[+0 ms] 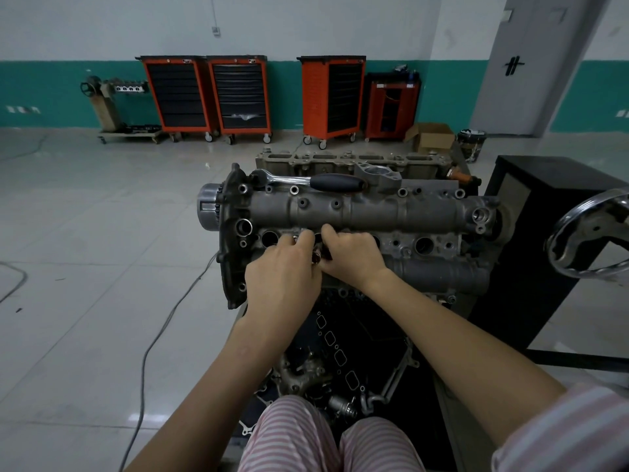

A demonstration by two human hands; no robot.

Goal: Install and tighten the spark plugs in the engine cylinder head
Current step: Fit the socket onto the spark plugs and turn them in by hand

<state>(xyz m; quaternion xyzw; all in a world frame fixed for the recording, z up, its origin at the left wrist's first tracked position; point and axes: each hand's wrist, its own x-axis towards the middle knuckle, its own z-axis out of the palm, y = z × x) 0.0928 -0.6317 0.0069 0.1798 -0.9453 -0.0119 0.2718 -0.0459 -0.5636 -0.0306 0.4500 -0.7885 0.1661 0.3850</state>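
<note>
The grey engine cylinder head lies across the stand in front of me, with a row of round plug wells along its near side. Both hands meet over the second well from the left. My left hand pinches a small metal part at its fingertips. My right hand is closed around a small dark cylindrical piece with a reddish end, which looks like a spark plug or socket. The well under the hands is hidden. An empty well shows to the left and another to the right.
A ratchet wrench with a black handle rests on top of the head. A second bare cylinder head lies behind. A steel handwheel juts in at right beside a black cabinet. Loose gaskets and parts lie below. Orange tool carts line the wall.
</note>
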